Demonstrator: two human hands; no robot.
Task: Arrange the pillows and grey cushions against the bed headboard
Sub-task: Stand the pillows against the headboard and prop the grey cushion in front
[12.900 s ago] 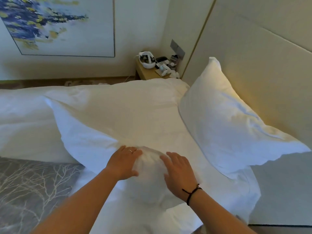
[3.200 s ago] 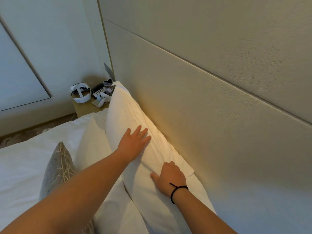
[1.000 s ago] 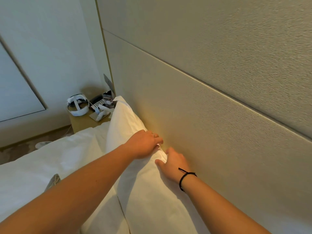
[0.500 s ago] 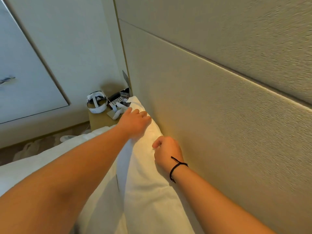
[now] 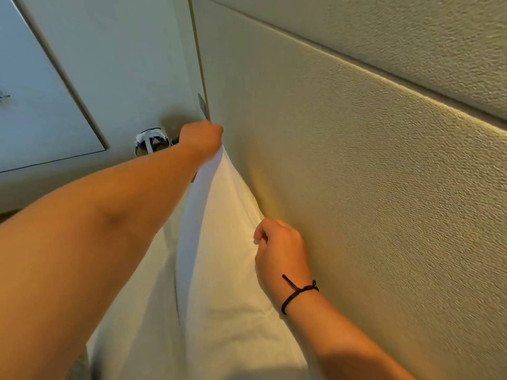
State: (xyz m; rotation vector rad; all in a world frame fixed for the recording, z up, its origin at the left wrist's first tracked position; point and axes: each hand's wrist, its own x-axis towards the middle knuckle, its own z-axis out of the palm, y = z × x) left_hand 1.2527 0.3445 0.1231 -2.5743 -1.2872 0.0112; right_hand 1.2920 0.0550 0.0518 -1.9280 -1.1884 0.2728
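Left hand point(image 5: 201, 139) reaches far forward, arm fully extended, fist closed on the far top corner of the white pillow point(image 5: 219, 259). Right hand point(image 5: 279, 250) nearer, wrist bent, fingers pinching the pillow's upper edge beside the headboard point(image 5: 356, 187); black cord bracelet point(image 5: 297, 293) on that wrist. Left forearm blocks most of the bed. White headset point(image 5: 151, 141) beyond the left hand, partly hidden. Pillow stands on edge against the headboard, long axis running along it, away from the camera.
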